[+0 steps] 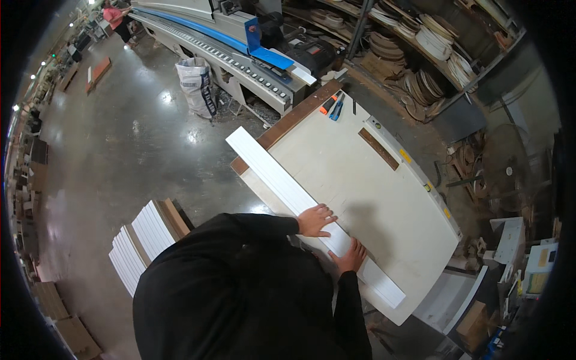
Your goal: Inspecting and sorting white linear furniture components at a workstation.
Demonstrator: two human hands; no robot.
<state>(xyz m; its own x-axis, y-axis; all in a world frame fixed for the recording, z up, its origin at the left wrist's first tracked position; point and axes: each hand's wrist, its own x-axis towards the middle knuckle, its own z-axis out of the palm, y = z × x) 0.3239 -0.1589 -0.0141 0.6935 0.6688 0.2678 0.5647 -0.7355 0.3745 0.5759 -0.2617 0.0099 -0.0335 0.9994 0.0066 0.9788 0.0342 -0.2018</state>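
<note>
- Left hand: open, laid on the white board, fingers spread and pointing across it, fingertips reaching the far edge.
- Right hand: on the same board, just beside the left and nearer its lower end, fingers bent at the far edge; I cannot tell whether it grips or only presses.
- Board: long, narrow, with lines running along its length; it lies along the near side of the table. Its upper end sticks out beyond the brown strip at the table's end; its lower end rests on the pale top.
- On the table, well apart from the hands: an orange-handled tool and a blue tool side by side, a flat brown piece, and a long level with yellow patches along the far edge.
- On the floor to the left: stacked boards, with white edges showing.
- Beyond the table: a machine with blue parts, a white sack beside it, and shelves holding coils.
- Far upper left: a person in a pink top.
</note>
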